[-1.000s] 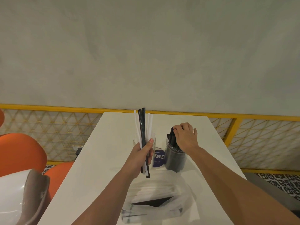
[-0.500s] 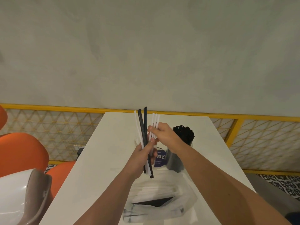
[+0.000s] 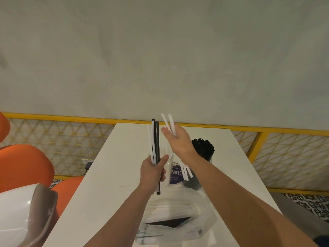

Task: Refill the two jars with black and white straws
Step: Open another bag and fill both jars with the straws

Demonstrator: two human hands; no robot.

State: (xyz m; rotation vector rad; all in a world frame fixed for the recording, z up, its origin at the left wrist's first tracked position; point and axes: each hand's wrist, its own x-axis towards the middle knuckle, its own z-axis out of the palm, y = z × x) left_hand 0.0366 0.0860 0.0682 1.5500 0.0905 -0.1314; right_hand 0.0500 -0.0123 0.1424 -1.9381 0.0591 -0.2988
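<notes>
We are sorting: our right hand grips a few white straws beside the mixed bundle, which our left hand clasps upright. Next, we judge, they go down into the clear jar just below, left of the black jar. The table has open room on both sides, and the bag lies nearer us.

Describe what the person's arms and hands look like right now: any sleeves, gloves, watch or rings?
Both arms are bare as far as the picture shows: no sleeve on the left forearm or the right forearm. The left hand and right hand wear no gloves. No watch or band shows at either wrist, and no ring on the fingers in view.
</notes>
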